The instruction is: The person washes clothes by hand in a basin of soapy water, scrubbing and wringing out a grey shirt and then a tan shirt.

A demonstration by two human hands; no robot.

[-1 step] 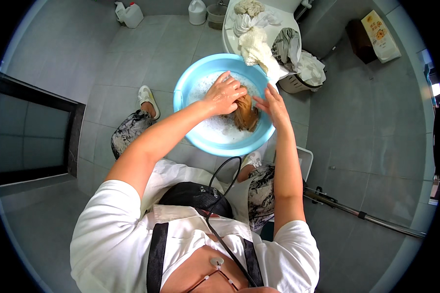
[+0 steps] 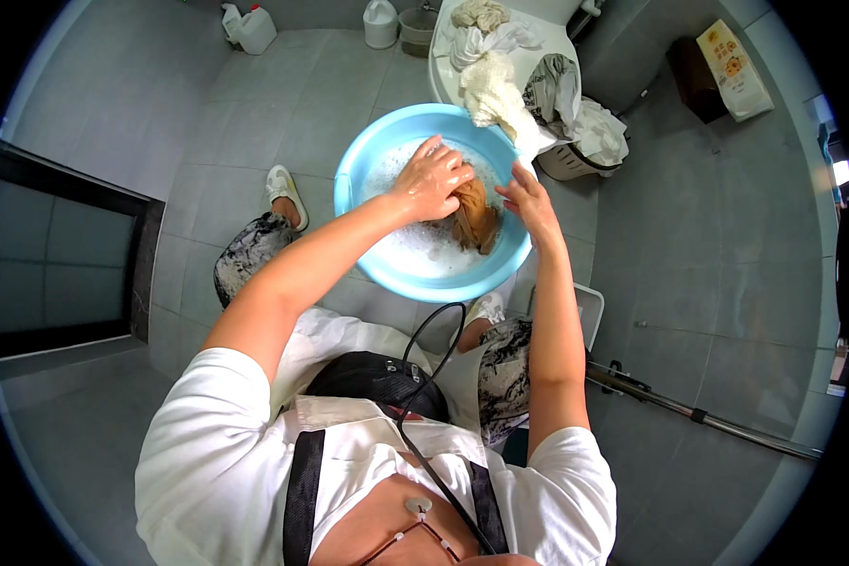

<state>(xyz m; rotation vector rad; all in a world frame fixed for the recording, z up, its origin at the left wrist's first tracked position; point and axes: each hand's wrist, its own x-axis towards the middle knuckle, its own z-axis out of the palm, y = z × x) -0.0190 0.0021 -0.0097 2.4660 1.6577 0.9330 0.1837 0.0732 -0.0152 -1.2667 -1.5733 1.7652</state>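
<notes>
A light blue plastic basin [image 2: 407, 287] stands on the floor between my feet, with foamy white water [image 2: 415, 247] in it. A wet tan-brown cloth [image 2: 474, 224] lies bunched in the suds, right of the middle. My left hand [image 2: 432, 181] is over the water with its fingers curled onto the cloth's upper end; the fingertips are partly hidden. At the basin's right side my right hand [image 2: 530, 203] holds nothing. Its fingers are apart, close to the inner wall and beside the cloth; I cannot tell whether they touch the rim.
Beyond the basin, a white toilet [image 2: 448, 90] bears several cloths; a cream knitted one [image 2: 496, 94] hangs over its edge to the basin rim. A lined waste bin [image 2: 568, 162] stands at right. White jugs [image 2: 381, 24] are at the back. A metal pole [image 2: 698, 415] juts in from the right.
My right hand has shifted very slightly, its fingers drawing closer together. The cloth's lower end has changed shape a little. My left hand stays in place on it.
</notes>
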